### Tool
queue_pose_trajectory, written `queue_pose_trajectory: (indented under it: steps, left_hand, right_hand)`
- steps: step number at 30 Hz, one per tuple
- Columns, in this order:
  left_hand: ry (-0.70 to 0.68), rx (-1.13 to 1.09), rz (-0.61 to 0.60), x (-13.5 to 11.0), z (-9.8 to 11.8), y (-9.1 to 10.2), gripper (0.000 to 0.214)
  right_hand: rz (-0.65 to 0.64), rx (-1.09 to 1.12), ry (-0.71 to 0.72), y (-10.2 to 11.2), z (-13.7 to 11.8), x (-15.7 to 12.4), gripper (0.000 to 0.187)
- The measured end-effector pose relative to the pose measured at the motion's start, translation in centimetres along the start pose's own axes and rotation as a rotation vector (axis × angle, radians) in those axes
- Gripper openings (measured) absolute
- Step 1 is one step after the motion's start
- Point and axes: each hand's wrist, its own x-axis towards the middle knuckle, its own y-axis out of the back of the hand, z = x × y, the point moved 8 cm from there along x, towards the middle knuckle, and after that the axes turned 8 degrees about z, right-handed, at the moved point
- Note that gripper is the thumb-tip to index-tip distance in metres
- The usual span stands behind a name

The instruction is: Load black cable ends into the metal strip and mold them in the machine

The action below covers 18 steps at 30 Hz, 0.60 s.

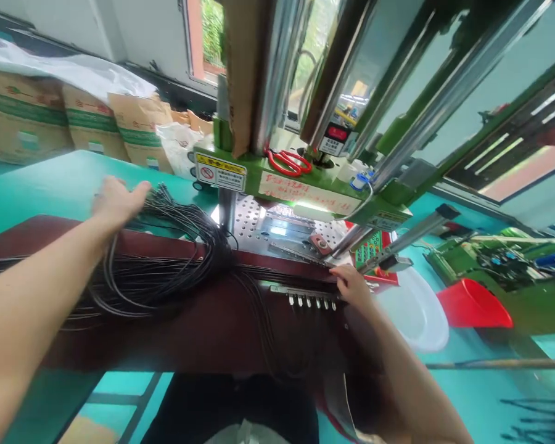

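My left hand (118, 200) is over the left side of the brown work board, its thumb apart from blurred fingers. Just right of it are the tips of a bundle of thin black cables (185, 216), which bends back over the board. My right hand (354, 288) has thumb and finger closed at the board's far edge; what is between them is too small to make out. Its fingertips are near the end of a slim metal bar (300, 253) on the machine bed. Beside that hand lies a metal strip (282, 289) with several metal-tipped pieces (308, 302) in a row.
A green press (240, 154) stands ahead, with red-handled scissors (289, 163) on its ledge. More black cables (143, 277) spread over the brown board (189, 345). At right are a button panel (374, 250), a white tub (416, 314) and a red bucket (474, 305). Paper sacks (92, 123) stand back left.
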Motion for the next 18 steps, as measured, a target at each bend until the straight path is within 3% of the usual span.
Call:
queue_pose_trajectory:
  steps: [2, 5, 6, 7, 9, 10, 12, 15, 18]
  left_hand:
    - [-0.064, 0.012, 0.108, -2.9, 2.2, 2.7, 0.043]
    - [-0.359, -0.133, 0.077, -10.6, 7.4, 5.4, 0.028]
    - [-0.506, -0.186, -0.011, -14.2, 9.3, 5.5, 0.025]
    - [-0.657, -0.232, -0.185, -18.3, 11.0, 4.7, 0.023]
    - [-0.943, -0.202, -0.691, -27.9, 12.8, 1.9, 0.027]
    - [-1.063, -0.159, -0.829, -32.1, 13.0, 1.0, 0.03]
    - [-1.177, -0.085, -0.87, -37.7, 12.8, -0.4, 0.041]
    - [-1.193, -0.019, -0.81, -41.6, 12.3, -1.9, 0.052]
    - [-1.172, -0.018, -0.749, -42.6, 12.2, -2.4, 0.048]
  right_hand:
    - [-0.131, -0.056, 0.105, 0.7, -2.0, -2.0, 0.034]
    - [-0.243, -0.175, 0.183, 1.2, -3.8, -4.3, 0.038]
    - [-0.257, -0.227, 0.194, 1.2, -4.2, -4.7, 0.039]
    - [-0.268, -0.285, 0.199, 1.0, -4.5, -4.8, 0.039]
    - [-0.303, -0.408, 0.185, 0.3, -4.7, -4.7, 0.035]
    - [-0.336, -0.464, 0.169, -0.1, -4.7, -4.6, 0.032]
    - [-0.419, -0.544, 0.131, -0.8, -4.5, -4.4, 0.028]
    - [-0.532, -0.556, 0.091, -0.9, -4.1, -4.2, 0.027]
    - [-0.604, -0.504, 0.063, -0.2, -3.7, -3.9, 0.024]
